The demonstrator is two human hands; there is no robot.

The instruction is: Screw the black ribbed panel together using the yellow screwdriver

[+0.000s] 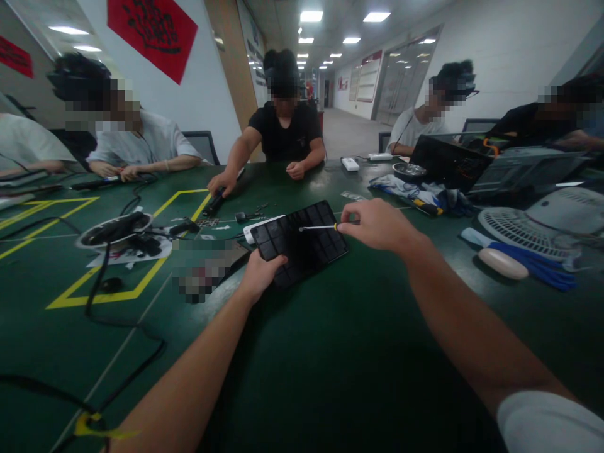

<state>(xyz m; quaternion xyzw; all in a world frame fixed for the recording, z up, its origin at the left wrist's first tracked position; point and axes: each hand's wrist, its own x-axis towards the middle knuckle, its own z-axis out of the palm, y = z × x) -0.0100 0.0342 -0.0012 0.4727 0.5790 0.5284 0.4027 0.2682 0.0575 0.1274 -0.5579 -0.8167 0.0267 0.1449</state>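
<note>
A flat black panel (pixel 302 261) with a grid of rectangles on its face is tilted up off the green table. My left hand (pixel 261 275) grips its lower left corner, thumb on the face. In my right hand (pixel 377 223) is a thin screwdriver (pixel 321 228), its handle hidden by my fingers. The metal shaft points left across the panel's face; I cannot tell whether the tip touches it. Behind the panel's left edge lies a white power strip (pixel 263 228). A partly blurred-out flat object (pixel 233 258) lies left of my left hand.
On the left, a bowl (pixel 87 239) of dark parts stands among black cables (pixel 89 302) and small loose parts. A fan (pixel 523 229), blue gloves (pixel 542 264) and a pink oval object (pixel 503 263) lie right. Across the table a co-worker's hand (pixel 223 182) holds a black tool.
</note>
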